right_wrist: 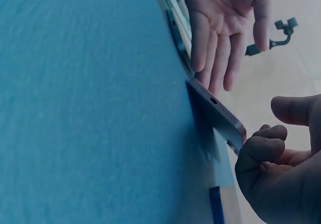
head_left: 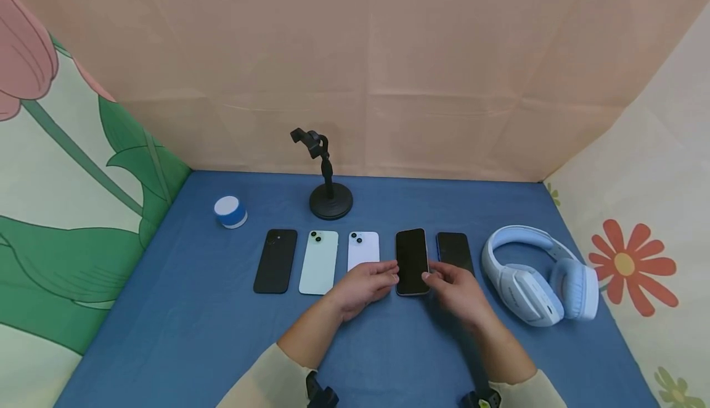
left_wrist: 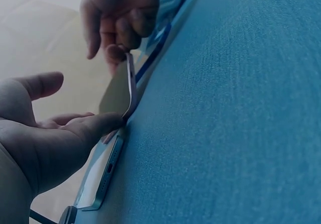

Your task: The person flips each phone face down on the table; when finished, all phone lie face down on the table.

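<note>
A smartphone (head_left: pixel 412 262) with its dark screen up lies between my two hands, its right side tilted up off the blue cloth. The right hand (head_left: pixel 456 291) holds that raised edge on its curled fingers, with the thumb (right_wrist: pixel 291 109) apart from the phone in the right wrist view. At the lower left edge, the fairly straight fingers of my left hand (head_left: pixel 363 286) touch the phone. Beside the left hand lies a pale lilac phone (head_left: pixel 363 248), partly covered by it. Another dark phone (head_left: pixel 453 249) lies just beyond the right hand.
Farther left lie a pale green phone (head_left: pixel 318 263) and a black phone (head_left: pixel 275 261). Behind the row stands a black stand with a clip (head_left: pixel 330 201), with a blue-and-white round container (head_left: pixel 230 212) to its left. Light blue headphones (head_left: pixel 532 285) lie at the right.
</note>
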A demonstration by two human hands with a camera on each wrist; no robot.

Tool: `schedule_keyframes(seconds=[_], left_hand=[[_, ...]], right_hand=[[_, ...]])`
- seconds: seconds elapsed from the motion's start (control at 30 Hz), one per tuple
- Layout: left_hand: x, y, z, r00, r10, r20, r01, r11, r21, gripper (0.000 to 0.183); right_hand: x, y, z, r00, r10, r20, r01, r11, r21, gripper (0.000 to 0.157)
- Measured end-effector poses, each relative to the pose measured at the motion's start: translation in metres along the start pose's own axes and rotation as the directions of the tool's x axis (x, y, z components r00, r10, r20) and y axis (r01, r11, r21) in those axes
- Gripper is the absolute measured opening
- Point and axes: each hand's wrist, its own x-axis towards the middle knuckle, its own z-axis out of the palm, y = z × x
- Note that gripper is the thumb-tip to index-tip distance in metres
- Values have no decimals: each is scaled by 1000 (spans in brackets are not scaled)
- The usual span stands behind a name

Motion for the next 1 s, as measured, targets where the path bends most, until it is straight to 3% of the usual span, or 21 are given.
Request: schedule_keyframes(seconds=[0.47, 1.0], left_hand=[[-2, 1, -5, 1000, -6, 18, 7, 1000, -29, 60], [-7, 8, -6, 999, 18, -27, -19, 998, -57, 54]], right_hand=[[-4, -15, 12, 996, -76, 50, 72, 994, 80, 47], [-6, -14, 29, 974, -114, 198, 119, 993, -14, 47]])
